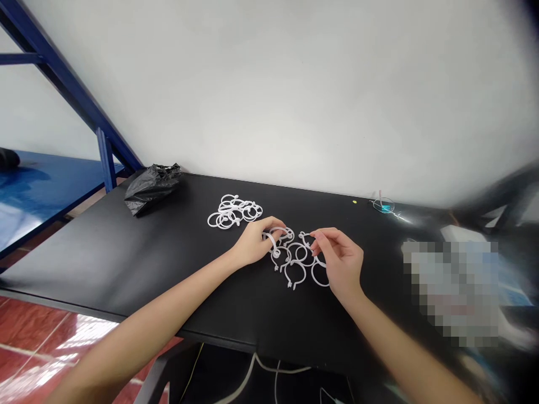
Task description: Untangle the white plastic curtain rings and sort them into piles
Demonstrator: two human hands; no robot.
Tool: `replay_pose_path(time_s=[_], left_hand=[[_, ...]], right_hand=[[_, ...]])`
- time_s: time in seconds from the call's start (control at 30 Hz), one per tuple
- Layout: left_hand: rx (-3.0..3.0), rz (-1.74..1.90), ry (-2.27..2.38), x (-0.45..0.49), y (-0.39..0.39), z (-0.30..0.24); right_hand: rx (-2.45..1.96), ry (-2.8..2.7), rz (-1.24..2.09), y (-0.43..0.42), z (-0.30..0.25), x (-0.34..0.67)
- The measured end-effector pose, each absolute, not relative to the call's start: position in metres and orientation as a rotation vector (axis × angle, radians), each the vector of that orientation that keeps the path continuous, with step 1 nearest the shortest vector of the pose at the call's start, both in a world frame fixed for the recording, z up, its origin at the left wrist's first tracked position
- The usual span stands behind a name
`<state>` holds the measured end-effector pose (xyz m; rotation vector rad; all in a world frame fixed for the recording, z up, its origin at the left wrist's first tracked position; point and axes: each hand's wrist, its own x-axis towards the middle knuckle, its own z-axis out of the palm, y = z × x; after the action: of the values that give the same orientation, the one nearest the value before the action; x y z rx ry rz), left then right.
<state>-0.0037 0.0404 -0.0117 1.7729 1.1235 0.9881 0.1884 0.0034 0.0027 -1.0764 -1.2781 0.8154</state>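
Several white plastic rings (295, 264) lie loose on the black table (126, 258) between my hands. My left hand (255, 241) is curled around one white ring (274, 242) at the left of this group, fingers closed on it. My right hand (341, 258) pinches another white ring (306, 237) between thumb and fingertips at the group's right side. A second heap of white rings (233, 212) rests farther back, beyond my left hand, touched by neither hand.
A crumpled black plastic bag (151, 186) sits at the table's back left corner. A small clear round object (383, 205) lies near the wall at the back right. Blue metal shelving (63, 78) stands at left. Cables (261, 370) hang under the table's front edge.
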Motion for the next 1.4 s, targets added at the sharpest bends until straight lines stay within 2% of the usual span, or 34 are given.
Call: replay_pose_path(time_s=[0.23, 0.5, 0.77, 1.1, 1.4], left_hand=[[1.322, 0.981, 0.938, -0.005, 0.046, -0.02], [0.89, 1.014, 0.762, -0.006, 0.044, -0.017], [0.881, 0.926, 0.613, -0.004, 0.038, -0.005], [0.733, 0.991, 0.586, -0.001, 0.035, -0.004], [0.804, 0.949, 0.516, -0.004, 0.033, 0.002]], right_hand=[[-1.1, -1.341, 0.764, 0.004, -0.002, 0.189], [-1.084, -1.699, 0.422, 0.004, -0.009, 0.188], [-1.131, -1.725, 0.493, 0.005, -0.014, 0.187], [-1.212, -1.742, 0.709, 0.002, -0.013, 0.187], [-1.066, -1.846, 0.648, -0.002, -0.009, 0.181]])
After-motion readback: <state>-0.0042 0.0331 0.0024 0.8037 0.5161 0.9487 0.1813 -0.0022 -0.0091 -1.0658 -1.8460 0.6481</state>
